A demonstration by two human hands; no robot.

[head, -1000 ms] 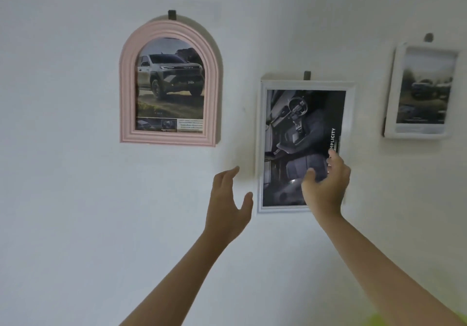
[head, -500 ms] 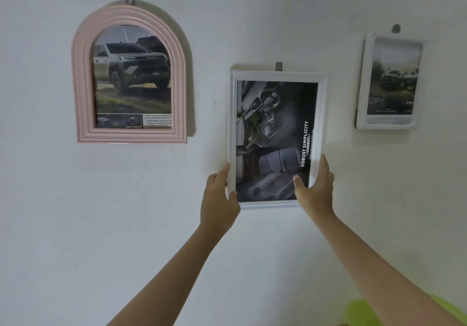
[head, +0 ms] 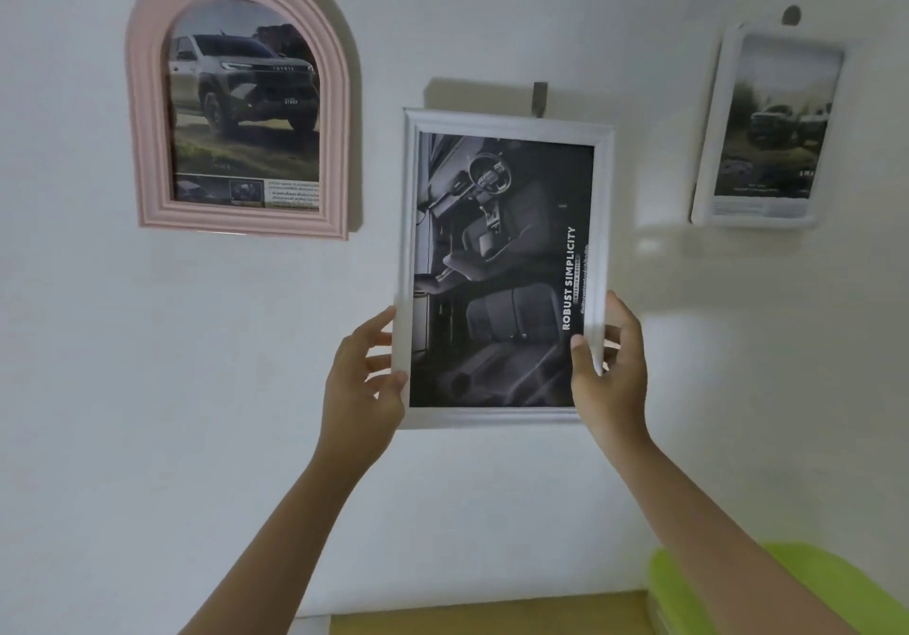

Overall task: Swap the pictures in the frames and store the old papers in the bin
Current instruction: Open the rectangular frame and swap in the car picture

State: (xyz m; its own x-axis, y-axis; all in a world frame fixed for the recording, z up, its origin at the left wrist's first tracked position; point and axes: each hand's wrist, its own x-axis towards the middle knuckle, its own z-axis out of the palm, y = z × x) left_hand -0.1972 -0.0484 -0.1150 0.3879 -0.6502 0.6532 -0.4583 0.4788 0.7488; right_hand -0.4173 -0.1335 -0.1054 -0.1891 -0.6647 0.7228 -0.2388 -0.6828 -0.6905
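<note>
A white rectangular frame (head: 501, 122) with a dark car-interior picture (head: 497, 260) sits in the middle of the white wall, its top just under a grey hook (head: 540, 98). My left hand (head: 361, 386) grips its lower left edge and my right hand (head: 612, 373) grips its lower right edge. To the left hangs a pink arched frame (head: 147, 142) holding a picture of a pickup truck (head: 246, 108). On the right hangs a small white frame (head: 713, 132) with a blurry vehicle picture (head: 777, 118).
A lime-green plastic object (head: 787, 580) shows at the bottom right, partly behind my right forearm. A tan wooden surface (head: 492, 615) runs along the bottom edge below the wall.
My hands went from reaching to gripping the white frame's lower edges. The frame now looks larger and tilted away from the wall at its bottom. The view moved closer and shifted right.
</note>
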